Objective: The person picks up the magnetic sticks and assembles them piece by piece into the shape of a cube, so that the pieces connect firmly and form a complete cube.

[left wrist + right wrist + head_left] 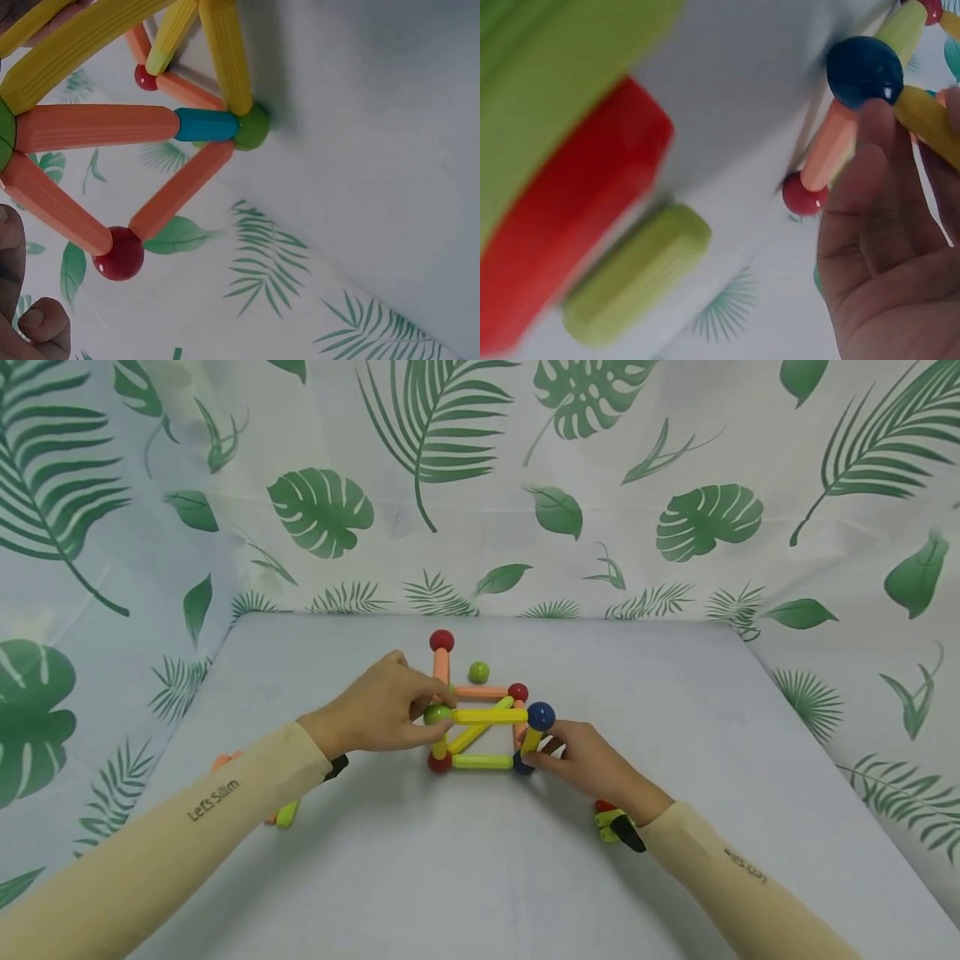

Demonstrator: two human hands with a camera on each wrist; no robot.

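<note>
A frame of magnetic sticks and balls stands mid-table. My left hand [382, 702] pinches the upper green ball [437, 716] between thumb and finger. From that ball a yellow stick [491, 716] runs across to an upper blue ball [541, 717]. Low on the right side, my right hand [588, 764] grips the lower blue ball [865, 73], its fingertips beside an upright yellow stick [532, 740]. Along the front bottom lies a yellow-green stick [483, 762], ending left at a red ball [439, 762]. Orange sticks [97, 127] and a short blue stick [208, 124] show in the left wrist view.
Behind the frame sits a loose green ball [478, 672]. Yellow-green sticks [637, 274] and a red stick [585, 217] lie by the right wrist. More sticks [287, 813] rest partly hidden under the left forearm. A leaf-print cloth [480, 527] hangs behind the table.
</note>
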